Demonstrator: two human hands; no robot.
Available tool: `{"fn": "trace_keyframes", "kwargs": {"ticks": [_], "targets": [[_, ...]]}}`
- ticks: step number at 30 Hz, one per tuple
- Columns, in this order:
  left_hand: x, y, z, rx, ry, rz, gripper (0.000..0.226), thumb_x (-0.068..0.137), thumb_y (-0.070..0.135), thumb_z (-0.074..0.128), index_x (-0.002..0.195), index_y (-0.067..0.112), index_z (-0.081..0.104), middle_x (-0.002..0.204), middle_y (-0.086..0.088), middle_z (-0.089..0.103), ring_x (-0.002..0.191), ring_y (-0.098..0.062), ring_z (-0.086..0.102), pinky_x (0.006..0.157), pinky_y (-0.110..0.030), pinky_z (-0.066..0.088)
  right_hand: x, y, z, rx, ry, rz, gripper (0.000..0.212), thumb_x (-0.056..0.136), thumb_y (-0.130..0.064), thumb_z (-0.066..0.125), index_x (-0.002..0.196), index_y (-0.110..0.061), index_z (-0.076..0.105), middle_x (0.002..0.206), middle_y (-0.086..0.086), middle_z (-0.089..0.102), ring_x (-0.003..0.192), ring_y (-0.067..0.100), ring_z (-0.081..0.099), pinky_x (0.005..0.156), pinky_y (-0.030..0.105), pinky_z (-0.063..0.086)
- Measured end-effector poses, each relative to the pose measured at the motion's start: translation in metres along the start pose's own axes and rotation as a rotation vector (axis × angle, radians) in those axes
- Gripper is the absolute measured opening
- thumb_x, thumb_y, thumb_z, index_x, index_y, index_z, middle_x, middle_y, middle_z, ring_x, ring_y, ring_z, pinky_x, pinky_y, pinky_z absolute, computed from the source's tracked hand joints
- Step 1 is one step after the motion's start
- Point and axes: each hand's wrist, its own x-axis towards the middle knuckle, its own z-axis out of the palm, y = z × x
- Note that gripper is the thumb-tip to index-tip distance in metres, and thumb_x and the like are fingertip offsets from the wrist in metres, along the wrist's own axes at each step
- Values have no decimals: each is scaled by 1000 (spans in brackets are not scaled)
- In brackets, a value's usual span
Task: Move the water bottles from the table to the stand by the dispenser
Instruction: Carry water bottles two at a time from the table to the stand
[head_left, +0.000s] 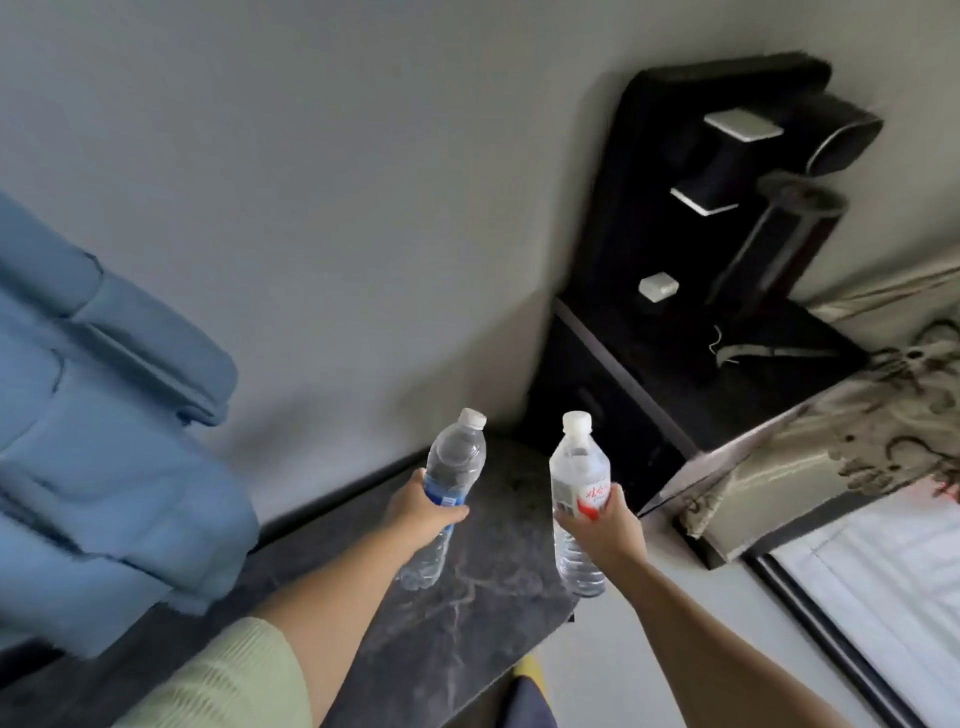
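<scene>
While I look down past my arms, a pale grey wall (322, 171) fills most of what I see, with a blue upholstered seat (98, 441) at my left. Ahead to the right stands the black dispenser (727, 218), tall and dark, with pale tabs on its front, on a black stand (691, 395) whose top is bare but for a thin wire. Below my arms lies the dark marbled counter (467, 613).

Both bottles are off the counter, held up in the air short of the stand. My left hand (423, 512) is wrapped round the middle of the blue-label bottle (452, 467): clear ribbed plastic, white cap, leaning to the right, its base poking out below my fist. My right hand (605, 525) is clamped round the red-label bottle (579, 470), clear too, white-capped, nearly upright, with a white and red label under my thumb. They are near each other but apart.
</scene>
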Motion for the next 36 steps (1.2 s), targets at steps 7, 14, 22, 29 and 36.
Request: {"fn": "trace_keyframes", "kwargs": {"ticks": [7, 14, 22, 29, 36], "targets": [[90, 22, 62, -220, 141, -120, 40, 68, 19, 78, 102, 23, 56, 84, 6, 65, 73, -8, 61, 61, -23, 44, 116, 8, 25, 136, -94, 134, 58, 68, -34, 82, 113, -20, 49, 94, 2, 66, 86, 25, 64, 76, 36, 51], [182, 17, 101, -399, 118, -198, 42, 71, 6, 72, 111, 11, 59, 95, -13, 69, 87, -28, 67, 78, -37, 52, 190, 15, 93, 207, -124, 86, 58, 70, -28, 83, 118, -31, 52, 103, -3, 66, 96, 24, 66, 78, 31, 49], [274, 13, 120, -351, 163, -147, 50, 72, 16, 73, 120, 13, 57, 89, -5, 70, 68, -12, 63, 59, -20, 50, 260, 11, 149, 221, -131, 90, 65, 75, -35, 77, 129, -22, 43, 103, -5, 60, 93, 18, 63, 84, 35, 51], [303, -8, 145, -282, 131, -37, 62, 75, 15, 80, 130, 10, 53, 123, -5, 63, 114, -18, 57, 77, -12, 38, 263, 25, 172, 160, -16, -4, 60, 77, -25, 77, 128, -24, 46, 90, -25, 53, 76, -7, 53, 64, 8, 39], [305, -8, 143, -183, 20, 38, 50, 76, 15, 78, 121, 10, 57, 110, 3, 63, 108, -16, 59, 77, -12, 39, 253, 21, 178, 90, 31, -135, 67, 65, -10, 87, 117, 12, 52, 108, 25, 65, 99, 34, 65, 84, 30, 46]]}}
